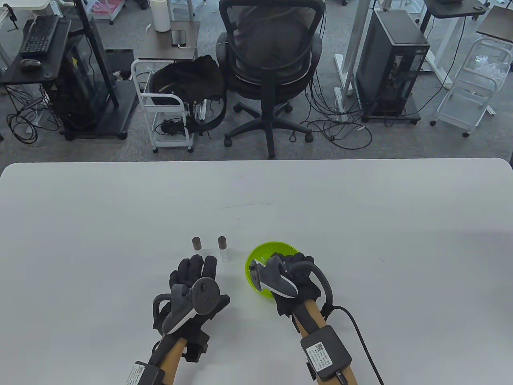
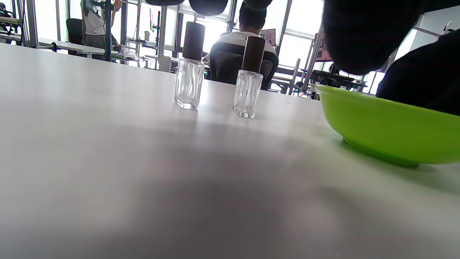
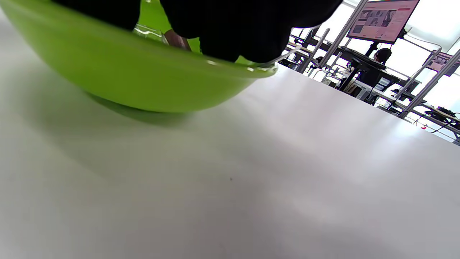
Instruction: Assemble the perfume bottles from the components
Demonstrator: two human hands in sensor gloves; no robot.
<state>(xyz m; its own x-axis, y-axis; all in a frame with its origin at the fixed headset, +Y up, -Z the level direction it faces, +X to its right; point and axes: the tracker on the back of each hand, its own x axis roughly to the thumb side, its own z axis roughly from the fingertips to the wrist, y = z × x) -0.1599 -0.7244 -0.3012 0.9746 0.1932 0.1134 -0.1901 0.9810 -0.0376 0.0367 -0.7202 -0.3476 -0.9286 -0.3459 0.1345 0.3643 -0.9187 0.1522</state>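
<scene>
On the white table (image 1: 360, 224), near its front edge and around the middle, two small perfume bottles stand upright side by side, a little apart. The left bottle (image 1: 196, 246) and the right bottle (image 1: 223, 248) each have a clear glass body and a dark brown cap on top. In the left wrist view both are seen from low down, the left bottle (image 2: 189, 72) a bit further away than the right bottle (image 2: 249, 79).

The left hand (image 1: 192, 288) lies flat on the table just in front of the left bottle, palm down, with the fingers (image 1: 198, 266) stretched forward and close together; they hold nothing, and the fingertips are near the bottle but do not touch it.

To the right of the bottles stands a green bowl (image 1: 260, 250). The right hand (image 1: 294, 276) reaches down into it from the near side. In the right wrist view the gloved fingers (image 3: 230, 28) hang over the bowl rim (image 3: 143, 72) and some clear glass and a brownish part show behind them, but I cannot tell whether the fingers grip anything or how they lie.
</scene>
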